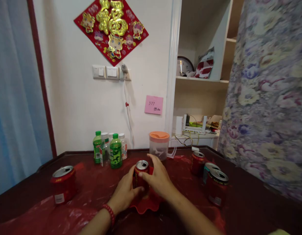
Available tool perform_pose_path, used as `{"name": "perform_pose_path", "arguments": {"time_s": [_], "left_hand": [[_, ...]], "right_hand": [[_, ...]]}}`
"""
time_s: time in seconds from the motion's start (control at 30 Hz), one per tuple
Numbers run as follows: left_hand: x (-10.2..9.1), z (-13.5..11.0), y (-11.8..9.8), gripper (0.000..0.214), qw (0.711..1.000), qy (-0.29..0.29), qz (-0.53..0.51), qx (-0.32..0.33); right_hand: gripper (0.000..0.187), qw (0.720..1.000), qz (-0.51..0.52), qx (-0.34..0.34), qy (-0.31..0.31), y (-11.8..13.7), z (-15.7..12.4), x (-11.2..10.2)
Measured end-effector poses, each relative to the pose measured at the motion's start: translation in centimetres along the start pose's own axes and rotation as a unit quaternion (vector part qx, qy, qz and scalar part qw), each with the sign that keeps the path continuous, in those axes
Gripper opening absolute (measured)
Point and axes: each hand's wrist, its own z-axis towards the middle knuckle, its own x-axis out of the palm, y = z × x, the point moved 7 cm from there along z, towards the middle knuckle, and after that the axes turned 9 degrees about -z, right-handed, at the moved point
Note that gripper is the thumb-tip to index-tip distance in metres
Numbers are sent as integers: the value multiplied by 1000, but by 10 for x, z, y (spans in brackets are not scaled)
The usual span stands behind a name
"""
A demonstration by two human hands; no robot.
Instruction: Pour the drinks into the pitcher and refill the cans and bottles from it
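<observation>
Can (142, 166): upright, between the fingers.
Left hand (125, 191): clamped on its left side.
Right hand (160, 178): clamped on right side.

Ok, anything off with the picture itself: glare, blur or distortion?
Head view: bright wall, dimmer table; head view: glare streaks on the plastic sheet, lower left; head view: patterned curtain looks smeared; head view: far-left can appears stretched and leaning, likely wide-angle distortion; head view: middle can is shadowed below, its top clearer.
</observation>
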Motion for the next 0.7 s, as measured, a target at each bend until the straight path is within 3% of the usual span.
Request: {"name": "perform_pose_path", "arguments": {"time_s": [0.17, 0.43, 0.7], "left_hand": [[-1, 1, 3, 71, 1000, -8, 4, -1], [1, 1, 1, 71, 999, -11, -27, 26], [2, 1, -1, 72, 999, 8, -18, 31]], "right_hand": [[79, 999, 19, 18, 36, -15, -12, 28], [71, 1000, 6, 7, 13, -19, -10, 25], [84, 998, 14, 19, 52, -21, -7, 25]]}}
